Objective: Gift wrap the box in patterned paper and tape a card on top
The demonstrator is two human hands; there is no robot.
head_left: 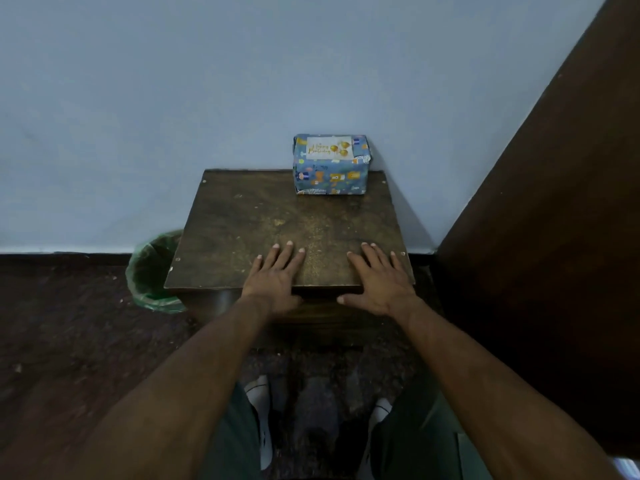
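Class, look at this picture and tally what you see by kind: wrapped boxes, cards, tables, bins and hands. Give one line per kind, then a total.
Wrapped boxes: 1, the wrapped box
Cards: 1, the card on its top
Tables: 1, the table
Bins: 1, the bin
Hands: 2, left hand, right hand
Total: 6

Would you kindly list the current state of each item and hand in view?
box: fully wrapped, at the table's far right edge
card: flat on the box top
left hand: open, flat on the table
right hand: open, flat on the table
bin: green-lined, open
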